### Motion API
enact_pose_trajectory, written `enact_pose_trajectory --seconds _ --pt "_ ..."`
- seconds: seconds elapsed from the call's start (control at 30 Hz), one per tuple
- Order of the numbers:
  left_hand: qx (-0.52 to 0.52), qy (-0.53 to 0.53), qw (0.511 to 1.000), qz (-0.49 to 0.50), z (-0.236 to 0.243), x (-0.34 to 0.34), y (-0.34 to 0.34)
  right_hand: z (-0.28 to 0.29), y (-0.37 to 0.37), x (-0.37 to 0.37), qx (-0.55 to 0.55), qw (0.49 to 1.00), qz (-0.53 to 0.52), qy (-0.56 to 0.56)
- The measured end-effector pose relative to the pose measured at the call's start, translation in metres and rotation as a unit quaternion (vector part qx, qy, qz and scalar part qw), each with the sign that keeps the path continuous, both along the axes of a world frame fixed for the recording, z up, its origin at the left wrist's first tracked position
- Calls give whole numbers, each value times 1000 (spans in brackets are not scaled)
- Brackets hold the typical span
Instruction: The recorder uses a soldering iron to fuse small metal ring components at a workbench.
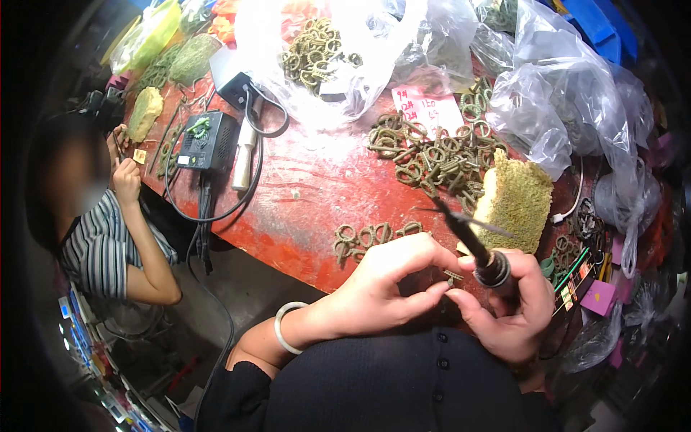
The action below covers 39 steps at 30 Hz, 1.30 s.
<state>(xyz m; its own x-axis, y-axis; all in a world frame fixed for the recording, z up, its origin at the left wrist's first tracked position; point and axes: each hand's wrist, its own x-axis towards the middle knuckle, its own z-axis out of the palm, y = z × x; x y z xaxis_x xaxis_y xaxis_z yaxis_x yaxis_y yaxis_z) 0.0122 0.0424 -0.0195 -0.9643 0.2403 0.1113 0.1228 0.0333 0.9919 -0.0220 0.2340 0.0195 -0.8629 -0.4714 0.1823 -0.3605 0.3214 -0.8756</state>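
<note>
My left hand (389,277), with a pale bangle at the wrist, pinches a small olive-green ring (452,276) between thumb and index finger. The thumb of my right hand (515,313) comes close to the ring's lower end; whether it touches cannot be told. In that right hand is a black pen-shaped tool (471,241), tilted up and left, with a thin dark tip and a ribbed collar. Just beyond my left hand lies a small group of similar rings (349,241). A larger heap of rings (439,158) sits farther back, beside a yellow sponge block (515,205).
The red tabletop (288,230) carries a black control box (209,144) with cables and a light-handled tool (245,155). Clear plastic bags (547,93) and a handwritten paper (446,111) stand at the back. At far left another person (101,248) works with both hands.
</note>
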Motion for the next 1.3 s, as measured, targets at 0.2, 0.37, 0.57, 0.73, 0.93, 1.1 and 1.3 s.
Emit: enact_pose_trajectory --seconds 0.2,0.37,0.57,0.73,0.93,1.1,1.3 --pt "-19 54 998 -3 -3 -1 1 -9 2 2 13 999 0 32" --pt "-20 65 998 1 -6 -1 2 -8 1 1 28 999 4 30" --pt "-36 62 997 2 -6 0 1 -5 2 2 59 998 11 0" --pt "-38 66 997 18 -5 -1 3 -7 4 2 30 999 18 -18" --pt "-55 60 996 27 -2 -1 2 -6 -1 -2 9 999 18 28" --pt "-24 26 998 53 -6 2 3 -2 9 2 28 999 -21 -9" --pt "-13 -35 998 55 -6 1 -3 -15 28 12 53 992 -109 40"
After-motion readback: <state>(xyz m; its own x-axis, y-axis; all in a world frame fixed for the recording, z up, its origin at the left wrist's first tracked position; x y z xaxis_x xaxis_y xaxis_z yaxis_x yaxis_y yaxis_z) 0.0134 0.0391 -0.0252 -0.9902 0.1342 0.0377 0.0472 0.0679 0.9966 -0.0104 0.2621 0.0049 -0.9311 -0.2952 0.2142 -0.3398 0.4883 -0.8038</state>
